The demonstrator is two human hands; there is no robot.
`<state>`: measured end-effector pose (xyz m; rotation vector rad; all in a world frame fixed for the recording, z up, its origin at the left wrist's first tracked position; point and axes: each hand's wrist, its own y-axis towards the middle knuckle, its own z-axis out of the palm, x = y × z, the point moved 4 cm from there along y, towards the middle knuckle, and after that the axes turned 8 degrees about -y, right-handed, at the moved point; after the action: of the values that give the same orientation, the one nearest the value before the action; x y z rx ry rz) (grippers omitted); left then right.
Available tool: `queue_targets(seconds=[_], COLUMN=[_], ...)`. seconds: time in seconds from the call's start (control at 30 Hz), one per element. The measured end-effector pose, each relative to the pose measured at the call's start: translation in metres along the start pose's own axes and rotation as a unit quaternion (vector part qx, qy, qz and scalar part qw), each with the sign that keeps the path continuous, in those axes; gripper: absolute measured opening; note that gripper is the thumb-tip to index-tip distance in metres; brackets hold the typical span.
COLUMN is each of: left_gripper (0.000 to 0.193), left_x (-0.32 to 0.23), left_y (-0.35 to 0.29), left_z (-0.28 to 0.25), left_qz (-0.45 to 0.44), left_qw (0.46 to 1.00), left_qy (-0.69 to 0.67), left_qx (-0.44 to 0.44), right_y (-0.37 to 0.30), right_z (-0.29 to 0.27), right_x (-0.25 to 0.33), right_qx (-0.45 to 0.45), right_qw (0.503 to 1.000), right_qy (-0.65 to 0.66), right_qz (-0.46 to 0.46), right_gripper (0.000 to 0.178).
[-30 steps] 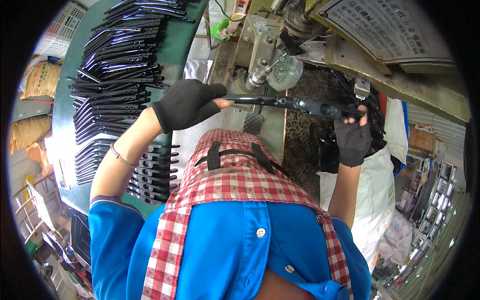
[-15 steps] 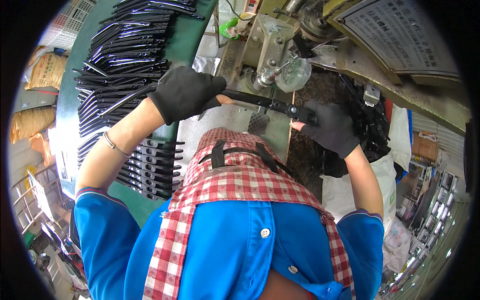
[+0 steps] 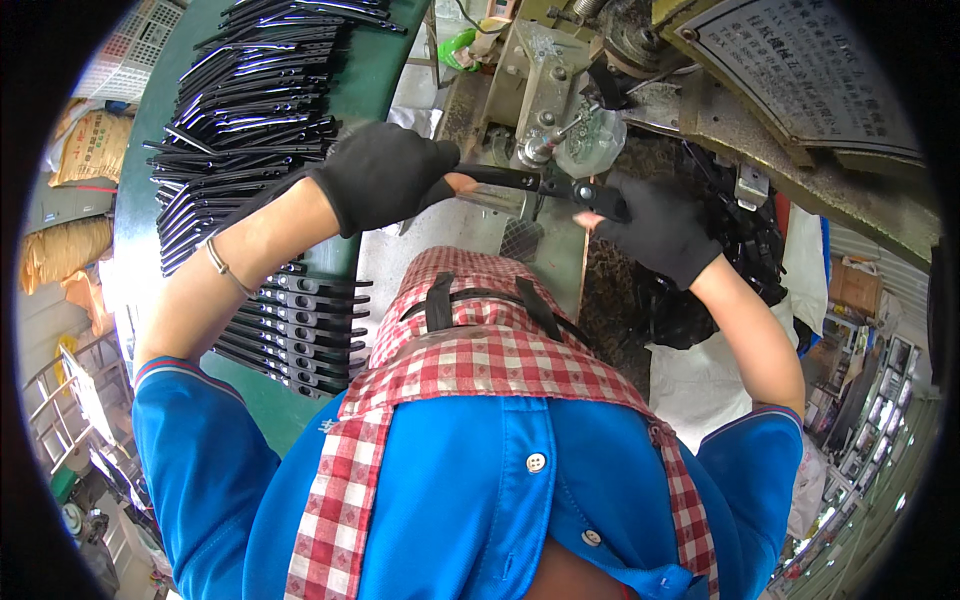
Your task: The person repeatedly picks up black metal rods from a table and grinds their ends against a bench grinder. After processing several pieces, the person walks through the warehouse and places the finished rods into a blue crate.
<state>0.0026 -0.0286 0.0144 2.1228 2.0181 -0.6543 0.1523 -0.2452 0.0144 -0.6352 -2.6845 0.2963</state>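
Observation:
My left hand, in a black glove with a bare thumb tip, is closed round one end of a black metal bar. Its other end, wider and pierced with holes, is gripped by my right hand, gloved alike and slightly blurred. Held almost level, the bar spans the gap in front of the machine's metal spindle, apart from it as far as I can see. Left of my left hand lie heaps of similar black bars. The glove hides the bar's left end.
A green table carries the bars and a neat row of holed black parts. The press-like machine stands ahead, with a metal plate at upper right. Black parts are piled beyond my right hand, near white sacking.
The bar's right end has risen a little with my right hand, so it lies more level. Both hands keep their hold, and the view has shifted slightly.

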Motion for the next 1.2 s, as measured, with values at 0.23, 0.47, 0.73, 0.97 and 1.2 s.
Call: queue_targets(seconds=[0.23,0.47,0.73,0.97,1.2], left_gripper=[0.043,0.038,0.041,0.044,0.041], left_x=[0.003,0.021,0.024,0.037,0.038], left_y=[0.022,0.054,0.069,0.078,0.081], left_z=[-0.010,-0.031,-0.036,-0.021,-0.008], left_qz=[-0.001,0.097,0.067,0.118,0.131], left_qw=[0.998,0.987,0.997,0.988,0.986], left_qy=[-0.007,0.035,-0.033,0.058,0.060], left_qx=[-0.060,-0.124,-0.002,-0.076,-0.082], right_y=[0.011,0.025,0.030,0.040,0.050], right_z=[-0.027,-0.023,-0.028,-0.020,0.010], right_x=[-0.006,-0.042,-0.036,-0.032,-0.052], right_qx=[-0.093,-0.100,-0.019,0.065,0.012], right_qw=[0.993,0.994,0.999,0.995,0.995], right_qy=[-0.079,-0.014,-0.018,-0.034,-0.028], right_qz=[-0.005,0.034,0.023,0.061,0.092], right_gripper=[0.037,0.056,0.063,0.054,0.048])
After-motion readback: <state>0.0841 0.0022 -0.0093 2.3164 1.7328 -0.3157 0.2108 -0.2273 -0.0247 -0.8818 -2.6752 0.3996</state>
